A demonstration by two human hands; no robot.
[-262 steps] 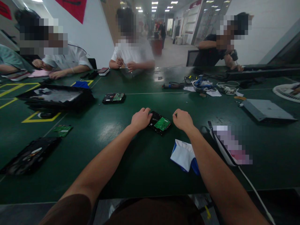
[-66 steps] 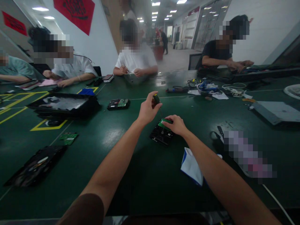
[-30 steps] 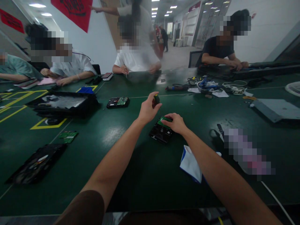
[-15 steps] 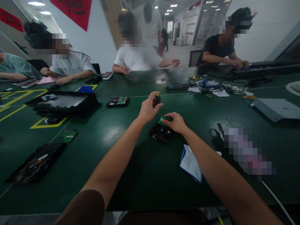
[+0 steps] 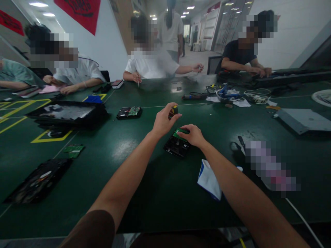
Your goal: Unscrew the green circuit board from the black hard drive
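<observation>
My left hand (image 5: 163, 121) is closed around the yellow-and-dark handle of a screwdriver (image 5: 175, 110). The tool stands roughly upright over a black hard drive (image 5: 175, 147), its thin shaft pointing down to the far side; where the tip meets the drive is hard to see. My right hand (image 5: 194, 135) grips the drive at its far right, thumb and fingers bent over the green circuit board (image 5: 178, 133) and hiding part of it. The drive lies flat on the dark green table (image 5: 160, 193). A white-and-blue cloth-like piece (image 5: 210, 179) lies beneath my right forearm.
Another hard drive (image 5: 128, 112) lies farther off. Stacked black trays (image 5: 68, 115), a loose circuit board (image 5: 74, 150) and a black part (image 5: 38, 181) are left. Cables (image 5: 227, 93) and a grey metal case (image 5: 303, 120) are right. Several people sit across the table.
The screwdriver handle has tilted or turned slightly, showing more of its yellow end. My right hand stays at the drive. The whole view has shifted a little.
</observation>
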